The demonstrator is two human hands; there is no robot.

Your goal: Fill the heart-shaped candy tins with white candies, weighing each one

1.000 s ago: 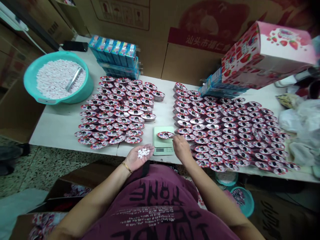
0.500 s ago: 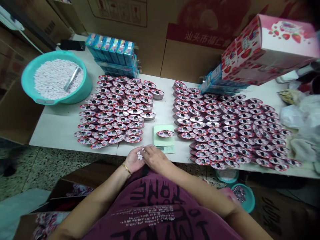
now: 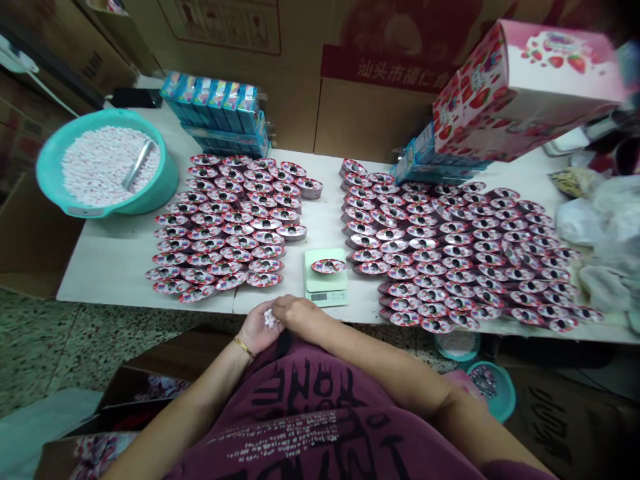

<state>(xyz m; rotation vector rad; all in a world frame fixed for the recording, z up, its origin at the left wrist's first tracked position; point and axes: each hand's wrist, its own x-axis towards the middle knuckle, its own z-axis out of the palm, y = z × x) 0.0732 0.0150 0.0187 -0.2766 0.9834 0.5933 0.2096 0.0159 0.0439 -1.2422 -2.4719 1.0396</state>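
Note:
My left hand [image 3: 257, 331], palm up and cupped, holds a small heap of white candies [image 3: 271, 319] just off the table's front edge. My right hand [image 3: 299, 316] reaches over that palm with its fingers drawn together at the candies; their tips are partly hidden, so what they pinch cannot be made out. Beyond the hands lies a pale green digital scale [image 3: 326, 287], and one oval-topped printed packet [image 3: 329, 267] with a dark opening stands on it.
Similar packets stand in rows in a left group [image 3: 220, 233] and a larger right group [image 3: 450, 257]. A turquoise basin [image 3: 167, 183] of white candies holds a metal scoop [image 3: 137, 165]. Blue boxes [image 3: 215, 110] and a strawberry-printed carton [image 3: 520, 93] stand behind.
Both hands have shifted slightly left and toward my body, the right fingers still over the left palm. The view has moved a little; the packet stays on the scale.

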